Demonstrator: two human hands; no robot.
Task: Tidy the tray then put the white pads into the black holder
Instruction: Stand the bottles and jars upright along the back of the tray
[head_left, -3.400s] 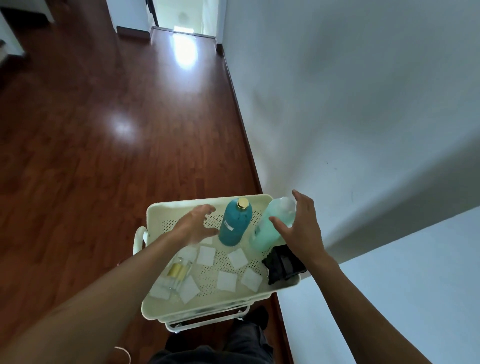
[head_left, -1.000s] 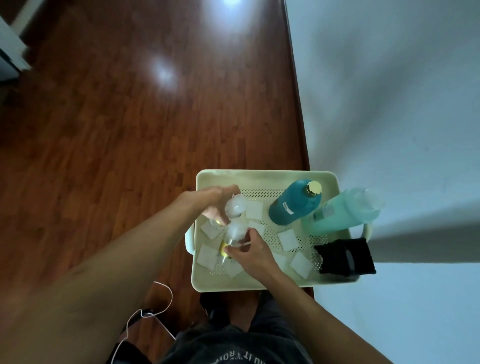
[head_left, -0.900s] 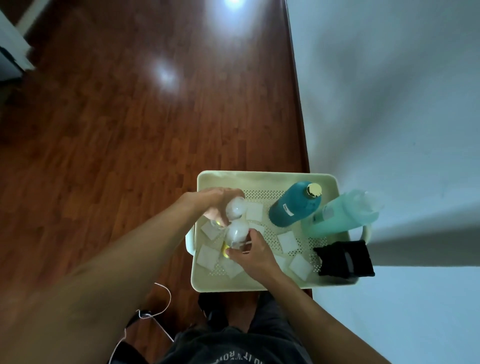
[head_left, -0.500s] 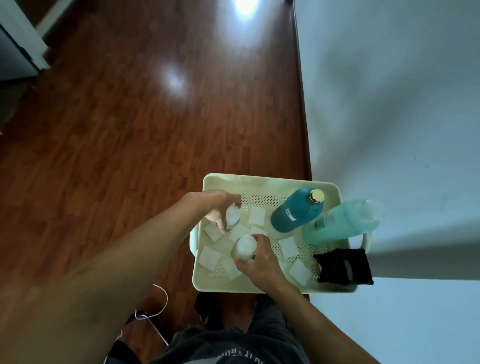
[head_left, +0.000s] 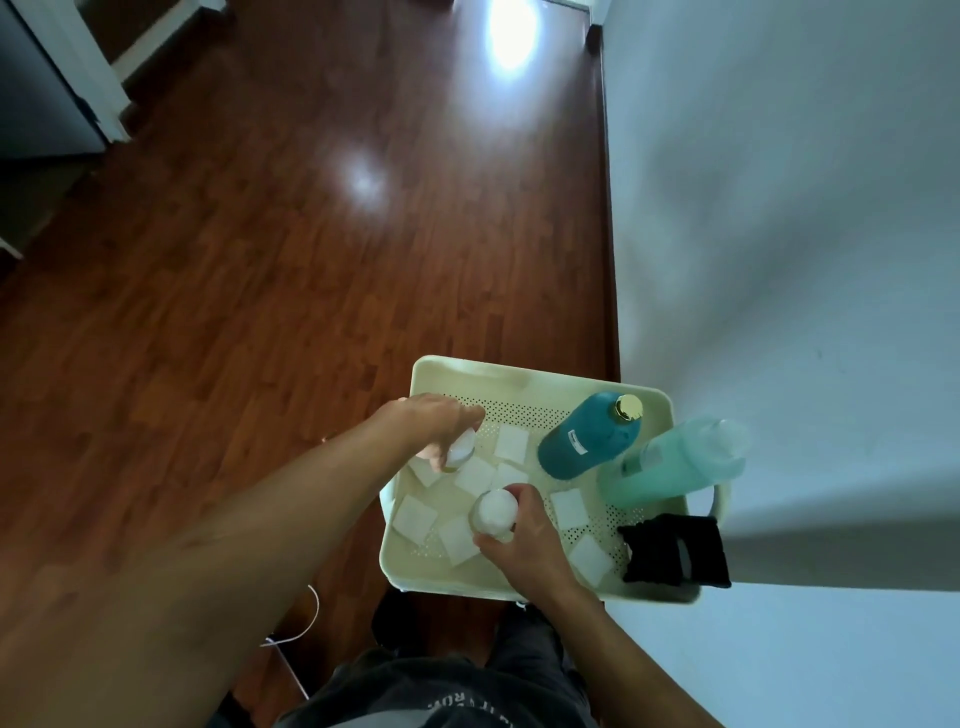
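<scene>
Head camera looks down on a cream tray (head_left: 524, 371), both hands in it. The left hand (head_left: 431, 421) has its fingers curled around a small white-capped bottle (head_left: 460, 444), and the right hand (head_left: 524, 540) grips a second small bottle (head_left: 494, 512) by its side. White pads (head_left: 511, 444) lie loose around and between both sets of fingers, one just beyond the left fingertips. Right of the right hand's fingers stand a teal bottle (head_left: 587, 441) and a mint bottle (head_left: 670, 465); the black holder (head_left: 672, 548) sits in the tray's near right corner.
</scene>
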